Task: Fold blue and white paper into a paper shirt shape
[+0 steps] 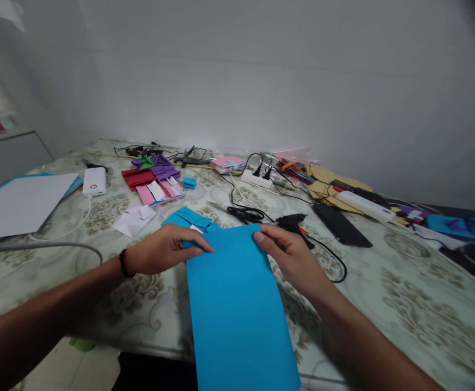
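A long sheet of blue paper point(237, 304) hangs over the near table edge toward me, held up at its far end. My left hand point(168, 250) pinches its far left corner between thumb and fingers; a black band circles that wrist. At the far right corner, my right hand point(284, 252) grips the sheet with thumb and fingers. Just beyond the sheet lie folded blue paper pieces point(188, 217), partly covered by it. Black-handled scissors point(243, 213) rest behind, and a black glue gun point(292, 222) sits close to my right hand.
Left of centre lie a folded white paper point(133, 220), pink folded paper point(160, 190) and red folded paper point(137, 178). A white power bank point(94, 182) stands near white sheets point(25, 201). Behind are a power strip point(257, 178) and cables; a black phone point(341, 225) lies right.
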A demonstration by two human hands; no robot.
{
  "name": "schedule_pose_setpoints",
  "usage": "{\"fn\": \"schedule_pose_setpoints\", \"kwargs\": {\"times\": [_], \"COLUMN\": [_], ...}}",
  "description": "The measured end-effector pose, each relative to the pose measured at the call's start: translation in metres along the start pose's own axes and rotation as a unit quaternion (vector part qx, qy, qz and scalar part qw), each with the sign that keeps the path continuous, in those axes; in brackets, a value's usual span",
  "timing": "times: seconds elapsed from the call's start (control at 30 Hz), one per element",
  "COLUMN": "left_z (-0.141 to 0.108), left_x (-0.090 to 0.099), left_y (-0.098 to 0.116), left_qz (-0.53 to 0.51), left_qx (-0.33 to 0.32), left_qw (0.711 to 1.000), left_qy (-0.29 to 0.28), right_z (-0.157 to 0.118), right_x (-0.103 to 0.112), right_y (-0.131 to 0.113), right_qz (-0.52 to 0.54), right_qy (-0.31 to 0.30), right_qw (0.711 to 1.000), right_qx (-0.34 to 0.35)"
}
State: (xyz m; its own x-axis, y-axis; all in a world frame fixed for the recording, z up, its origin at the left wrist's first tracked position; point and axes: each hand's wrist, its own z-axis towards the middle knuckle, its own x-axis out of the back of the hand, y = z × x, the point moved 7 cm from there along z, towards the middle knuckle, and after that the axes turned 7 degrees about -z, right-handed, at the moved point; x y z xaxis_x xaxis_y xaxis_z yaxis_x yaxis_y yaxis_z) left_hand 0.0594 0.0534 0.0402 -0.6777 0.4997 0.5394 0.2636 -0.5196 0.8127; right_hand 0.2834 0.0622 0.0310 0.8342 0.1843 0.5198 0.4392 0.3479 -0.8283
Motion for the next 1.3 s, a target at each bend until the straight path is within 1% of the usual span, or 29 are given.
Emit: {"fn": "schedule_pose_setpoints", "kwargs": {"times": [0.1, 0.17, 0.23, 0.33, 0.43, 0.53, 0.6, 0.73, 0.77, 0.83, 0.93, 1.0, 1.07, 1.17, 1.3], "left_z": [0.000, 0.000, 0.000, 0.000, -0.001, -0.002, -0.002, -0.002, -0.002, -0.002, -0.001, -0.001, -0.001, -0.002, -0.006], "left_x": [-0.002, -0.004, -0.004, -0.002, -0.002, -0.006, -0.010, -0.010, -0.009, -0.006, 0.002, 0.006, 0.009, 0.008, -0.003], "left_y": [0.001, 0.002, 0.002, 0.001, 0.002, 0.002, 0.002, 0.002, 0.001, -0.002, -0.007, -0.009, -0.010, -0.008, -0.002], "left_qz": [-0.001, -0.002, -0.003, -0.007, -0.028, -0.050, -0.058, -0.059, -0.057, -0.050, -0.030, -0.027, -0.028, -0.040, -0.068], "left_qx": [-0.016, -0.030, -0.033, -0.014, 0.002, 0.019, 0.029, 0.040, 0.045, 0.059, 0.073, 0.074, 0.069, 0.059, 0.058], "left_qw": [1.000, 0.999, 0.999, 1.000, 1.000, 0.998, 0.998, 0.997, 0.997, 0.997, 0.996, 0.996, 0.996, 0.997, 0.996], "left_qy": [-0.020, -0.031, -0.031, -0.010, 0.004, -0.012, -0.028, -0.028, -0.024, -0.007, 0.028, 0.045, 0.051, 0.041, -0.016], "right_z": [0.001, 0.001, 0.001, -0.001, -0.002, -0.002, -0.001, 0.000, 0.001, 0.001, 0.000, 0.000, 0.001, 0.002, 0.004], "right_x": [-0.002, -0.001, 0.000, 0.004, 0.012, 0.019, 0.020, 0.016, 0.013, 0.004, -0.009, -0.013, -0.013, -0.009, -0.003], "right_y": [0.000, 0.000, -0.001, -0.002, -0.003, -0.005, -0.004, 0.005, 0.008, 0.014, 0.020, 0.022, 0.023, 0.024, 0.021], "right_qz": [-0.019, -0.038, -0.053, -0.058, -0.055, -0.056, -0.048, -0.006, 0.006, 0.029, 0.058, 0.064, 0.066, 0.060, 0.042], "right_qy": [-0.009, -0.003, 0.009, 0.036, 0.079, 0.119, 0.126, 0.100, 0.079, 0.018, -0.074, -0.098, -0.095, -0.069, -0.030], "right_qw": [1.000, 0.999, 0.998, 0.997, 0.995, 0.991, 0.991, 0.994, 0.996, 0.996, 0.989, 0.985, 0.985, 0.988, 0.994], "right_qx": [0.002, 0.010, 0.021, 0.034, 0.038, 0.028, 0.014, -0.036, -0.051, -0.081, -0.115, -0.124, -0.126, -0.126, -0.093]}}
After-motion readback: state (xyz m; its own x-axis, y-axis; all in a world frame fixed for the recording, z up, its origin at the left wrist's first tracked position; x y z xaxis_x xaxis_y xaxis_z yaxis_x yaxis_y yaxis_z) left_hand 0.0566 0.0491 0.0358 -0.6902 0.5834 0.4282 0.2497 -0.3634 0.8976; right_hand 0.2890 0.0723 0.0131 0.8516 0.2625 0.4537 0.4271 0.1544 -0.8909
